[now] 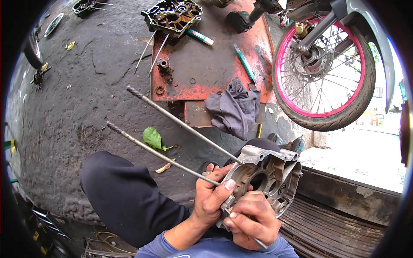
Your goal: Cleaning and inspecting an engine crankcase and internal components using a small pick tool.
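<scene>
A grey metal engine crankcase half (282, 170) rests tilted at my lap, its cavities and round openings facing up. Two long threaded studs (185, 124) stick out of it toward the upper left. My left hand (210, 200) is closed around the case's left edge, thumb on top beside the lower stud. In my right hand (254, 218) is a thin metal rod (260, 244), pinched between thumb and fingers. Its front end meets the case's near-left edge, close to my left thumb; the exact tip is too small to make out.
Ahead lies a worn red metal platform (176, 93) bearing another crankcase half (172, 19), a green-and-white tube (200, 37), a green-handled tool (245, 64) and small rings. A grey rag (234, 107) drapes its near edge. At right stands a pink-rimmed motorcycle wheel (289, 92).
</scene>
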{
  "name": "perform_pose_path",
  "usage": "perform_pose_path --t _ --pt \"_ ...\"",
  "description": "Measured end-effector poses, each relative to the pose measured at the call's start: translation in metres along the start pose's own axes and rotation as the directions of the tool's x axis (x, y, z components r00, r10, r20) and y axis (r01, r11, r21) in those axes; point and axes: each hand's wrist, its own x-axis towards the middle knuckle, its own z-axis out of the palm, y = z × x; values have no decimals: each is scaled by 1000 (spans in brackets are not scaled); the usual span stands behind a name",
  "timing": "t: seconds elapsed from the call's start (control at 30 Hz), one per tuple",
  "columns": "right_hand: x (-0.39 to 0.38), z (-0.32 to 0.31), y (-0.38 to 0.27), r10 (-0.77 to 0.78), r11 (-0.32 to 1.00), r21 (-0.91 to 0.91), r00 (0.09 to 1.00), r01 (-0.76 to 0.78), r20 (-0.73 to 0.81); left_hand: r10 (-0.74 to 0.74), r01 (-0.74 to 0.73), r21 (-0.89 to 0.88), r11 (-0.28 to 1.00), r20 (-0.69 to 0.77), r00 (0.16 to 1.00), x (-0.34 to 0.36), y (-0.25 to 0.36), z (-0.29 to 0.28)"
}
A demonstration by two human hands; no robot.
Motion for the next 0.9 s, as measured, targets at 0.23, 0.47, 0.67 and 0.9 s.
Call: perform_pose_path --t 0.23,0.47,0.67,0.9 --pt "0 3 3 -19 999 -33 999 18 -50 1 -1 22 1000 10 1000 0 1 1" --pt "-1 2 4 -41 999 -29 998 39 -50 9 -9 6 1000 -6 1000 -2 0 2" --pt "-3 4 3 -28 999 -20 997 27 -75 10 -10 12 1000 -5 1000 -3 2 4" --pt "-3 4 3 -26 1000 5 996 26 -81 39 -39 5 999 -16 999 -4 1 4"
